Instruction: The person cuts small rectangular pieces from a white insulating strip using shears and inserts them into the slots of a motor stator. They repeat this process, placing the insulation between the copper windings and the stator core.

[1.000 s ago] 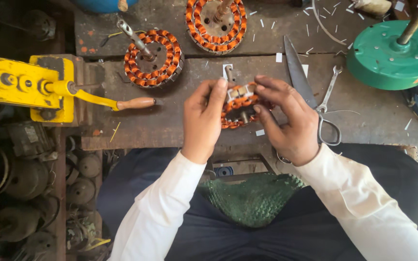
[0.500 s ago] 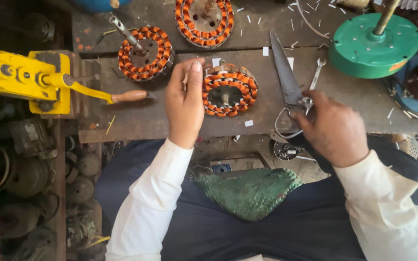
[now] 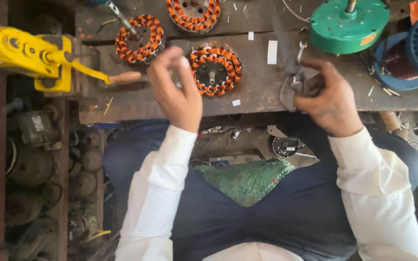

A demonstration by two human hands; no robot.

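Observation:
A round motor stator wound with orange copper coils [image 3: 216,70] lies on the wooden bench [image 3: 136,101] in front of me. My left hand [image 3: 174,89] hovers just left of it, fingers raised and blurred, holding nothing that I can make out. My right hand [image 3: 327,99] is closed around the handles of a large pair of scissors [image 3: 291,63], whose blurred blades point away from me, to the right of the stator.
Two more orange-wound stators [image 3: 139,38] [image 3: 193,12] lie further back, one with a screwdriver [image 3: 121,18] stuck in it. A yellow hand winder [image 3: 30,55] with a wooden handle sits at left. A green round motor housing [image 3: 348,25] and blue spools [image 3: 414,48] stand at right. A green cloth [image 3: 247,179] lies on my lap.
Both hands let go of the stator, which now lies on the bench. My right hand moved right and took hold of the scissors; my left hand lifted beside the stator.

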